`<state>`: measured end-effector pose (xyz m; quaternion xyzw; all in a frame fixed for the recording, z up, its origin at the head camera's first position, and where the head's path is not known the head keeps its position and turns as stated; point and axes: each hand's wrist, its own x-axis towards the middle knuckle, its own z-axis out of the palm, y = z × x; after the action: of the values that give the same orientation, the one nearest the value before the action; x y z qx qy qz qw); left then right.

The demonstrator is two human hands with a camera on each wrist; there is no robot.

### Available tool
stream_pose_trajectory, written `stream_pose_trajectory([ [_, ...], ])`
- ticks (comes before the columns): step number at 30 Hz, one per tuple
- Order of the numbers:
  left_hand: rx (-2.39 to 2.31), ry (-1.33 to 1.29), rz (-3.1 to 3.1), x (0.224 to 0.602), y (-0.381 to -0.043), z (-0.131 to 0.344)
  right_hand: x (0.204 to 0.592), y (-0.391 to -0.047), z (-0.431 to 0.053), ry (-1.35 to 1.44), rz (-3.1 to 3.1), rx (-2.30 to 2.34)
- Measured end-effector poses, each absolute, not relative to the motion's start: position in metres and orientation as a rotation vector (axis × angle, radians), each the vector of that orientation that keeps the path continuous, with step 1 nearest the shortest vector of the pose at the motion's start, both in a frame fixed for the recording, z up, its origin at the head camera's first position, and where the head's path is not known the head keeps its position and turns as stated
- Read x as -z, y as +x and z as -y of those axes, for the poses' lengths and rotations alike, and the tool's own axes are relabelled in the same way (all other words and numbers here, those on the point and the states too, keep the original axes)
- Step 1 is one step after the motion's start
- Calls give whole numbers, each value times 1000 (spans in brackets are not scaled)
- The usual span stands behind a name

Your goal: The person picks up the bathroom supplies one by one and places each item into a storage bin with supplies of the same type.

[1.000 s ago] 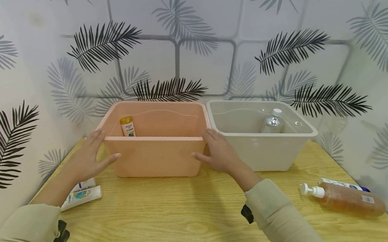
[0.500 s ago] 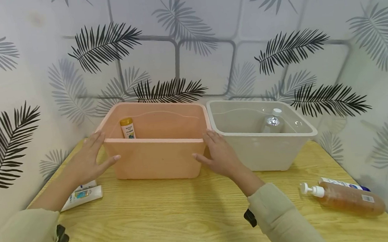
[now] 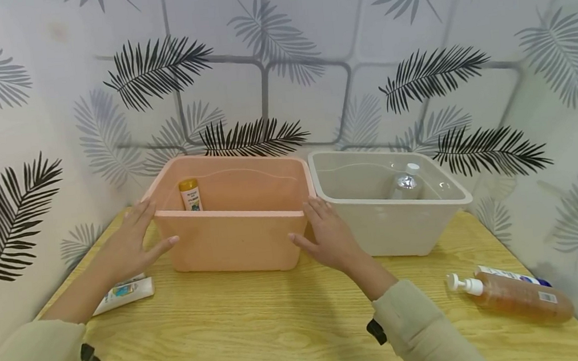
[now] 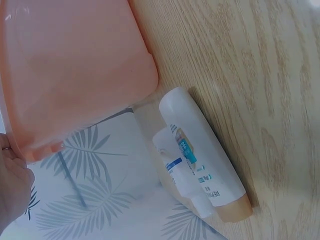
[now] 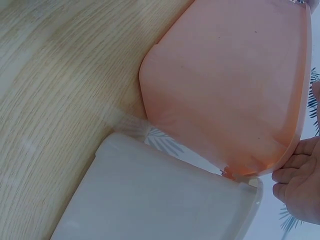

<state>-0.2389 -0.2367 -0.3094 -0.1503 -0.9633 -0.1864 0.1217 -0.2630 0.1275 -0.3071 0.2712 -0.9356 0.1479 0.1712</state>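
A pink plastic storage bin (image 3: 237,242) stands on the wooden table, a bottle with a yellow cap (image 3: 190,195) leaning upright inside it. My left hand (image 3: 128,245) holds its near left corner, fingers over the rim and thumb out along the front wall. At the near right corner my right hand (image 3: 331,234) grips the rim in the same manner. The right wrist view shows those fingers (image 5: 295,167) bent at the edge. Touching or almost touching the pink bin's right side is a light grey bin (image 3: 402,231), with a clear white-capped bottle (image 3: 407,184) in it.
Two white tubes (image 4: 200,150) lie on the table (image 3: 230,334) left of the pink bin, partly under my left forearm in the head view. At the right lie an orange-brown pump bottle (image 3: 523,297) and a white tube with a blue cap (image 3: 514,275). A leaf-patterned wall (image 3: 308,41) stands behind.
The pink bin has slid slightly toward me, with both hands moving along on its corners. The grey bin and the items lying on the table have stayed put.
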Motion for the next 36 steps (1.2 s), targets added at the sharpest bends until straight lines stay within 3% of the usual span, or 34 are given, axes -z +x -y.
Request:
stream_pose_trajectory([
  [36,578,-440,2739,317,-223,240,313,-246,-129,813,2542,-387],
])
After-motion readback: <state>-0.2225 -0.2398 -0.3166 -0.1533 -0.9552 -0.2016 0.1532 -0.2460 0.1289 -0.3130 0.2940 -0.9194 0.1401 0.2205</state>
